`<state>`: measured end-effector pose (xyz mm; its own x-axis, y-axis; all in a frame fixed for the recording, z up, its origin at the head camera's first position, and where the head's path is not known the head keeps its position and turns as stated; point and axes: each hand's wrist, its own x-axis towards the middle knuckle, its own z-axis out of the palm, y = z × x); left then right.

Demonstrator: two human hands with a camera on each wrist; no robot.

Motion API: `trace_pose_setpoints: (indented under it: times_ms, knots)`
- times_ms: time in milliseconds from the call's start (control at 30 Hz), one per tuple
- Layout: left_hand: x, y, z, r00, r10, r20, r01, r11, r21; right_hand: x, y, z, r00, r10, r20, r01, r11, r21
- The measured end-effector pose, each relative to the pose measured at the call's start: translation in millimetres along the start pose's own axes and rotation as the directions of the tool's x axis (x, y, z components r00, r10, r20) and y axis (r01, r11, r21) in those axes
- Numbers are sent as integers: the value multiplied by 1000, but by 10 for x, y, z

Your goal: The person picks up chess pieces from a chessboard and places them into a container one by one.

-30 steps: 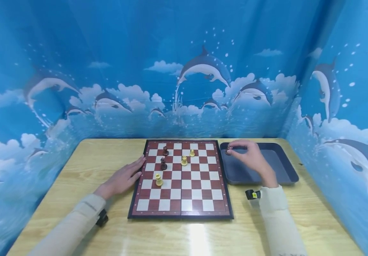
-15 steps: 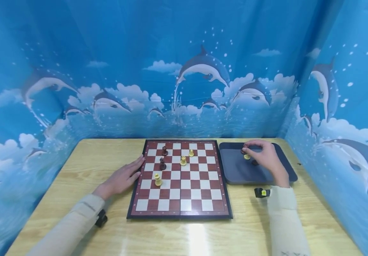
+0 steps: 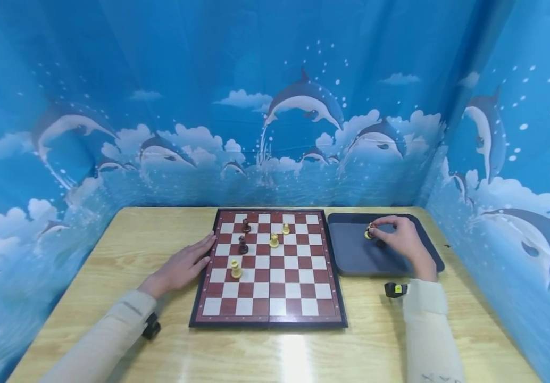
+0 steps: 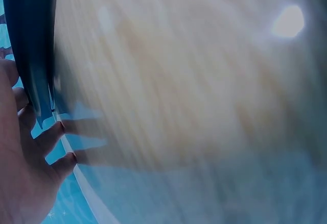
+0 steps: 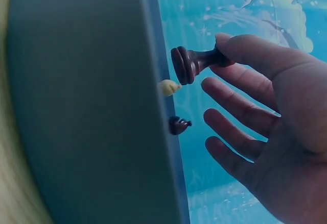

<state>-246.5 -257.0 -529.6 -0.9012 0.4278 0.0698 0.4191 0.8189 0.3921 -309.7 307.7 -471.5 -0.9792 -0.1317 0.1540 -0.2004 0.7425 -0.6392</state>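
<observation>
My right hand (image 3: 401, 238) is over the dark tray (image 3: 351, 260), pinching a dark brown chess piece (image 5: 188, 65) between thumb and index finger. In the right wrist view that piece's round base faces away from the hand, and its top is hidden by the fingertips. Below it a yellow chess piece (image 5: 167, 87) and another dark chess piece (image 5: 179, 126) stick up past the tray's rim. My left hand (image 3: 181, 268) rests with extended fingers along the left edge of the chessboard (image 3: 277, 276); in the left wrist view its fingers touch the board's dark edge (image 4: 31, 40).
On the board stand a yellow rook (image 3: 236, 269), another yellow piece (image 3: 274, 241), a small yellow pawn (image 3: 286, 229) and two dark pieces, a farther one (image 3: 246, 225) and a nearer one (image 3: 243, 245). A dolphin-printed curtain (image 3: 184, 106) surrounds the wooden table (image 3: 160, 346).
With the dark piece in its fingers, my right hand has moved rightward over the tray from its left side, then slightly lower. My left hand stays at the board's edge.
</observation>
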Motion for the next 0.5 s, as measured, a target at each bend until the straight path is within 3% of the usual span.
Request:
trace_pose_setpoints:
  times_ms: [500]
  knots:
    - [20, 19, -12, 1000, 4, 3, -4, 1000, -3, -3, 55, -37, 998, 47, 49, -44, 998, -48]
